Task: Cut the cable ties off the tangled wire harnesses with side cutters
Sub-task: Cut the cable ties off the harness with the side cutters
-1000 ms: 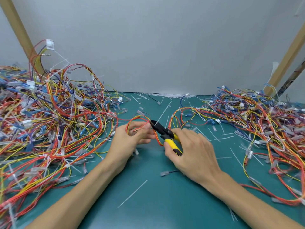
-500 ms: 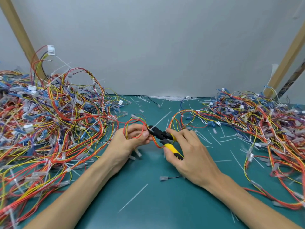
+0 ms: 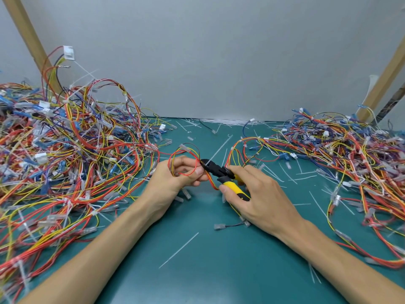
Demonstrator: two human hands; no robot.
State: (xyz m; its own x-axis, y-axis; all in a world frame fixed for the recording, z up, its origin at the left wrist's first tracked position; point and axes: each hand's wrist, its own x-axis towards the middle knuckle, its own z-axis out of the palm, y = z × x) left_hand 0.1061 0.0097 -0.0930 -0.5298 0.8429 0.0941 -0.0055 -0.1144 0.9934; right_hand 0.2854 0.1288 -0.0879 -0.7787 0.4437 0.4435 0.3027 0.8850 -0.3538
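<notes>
My left hand (image 3: 175, 178) pinches a small loop of red, yellow and brown wires (image 3: 186, 154) at mid-table, thumb and fingers curled round it. My right hand (image 3: 256, 194) grips the yellow handles of the side cutters (image 3: 221, 172). Their black jaws point left and touch the wire bundle right at my left fingertips. A white cable tie tail (image 3: 215, 153) sticks up from the jaws. The tie's band itself is hidden by the jaws and fingers.
A big tangled heap of harnesses (image 3: 65, 161) fills the left side, a second heap (image 3: 341, 159) the right. Cut white tie pieces (image 3: 178, 250) and loose clear connectors (image 3: 219, 227) lie on the green mat (image 3: 208, 270). A grey wall stands behind, with wooden posts (image 3: 28, 34) at both sides.
Both hands have drifted slightly away from me with the wires and cutters. The cutter jaws stay at the bundle by my left fingertips.
</notes>
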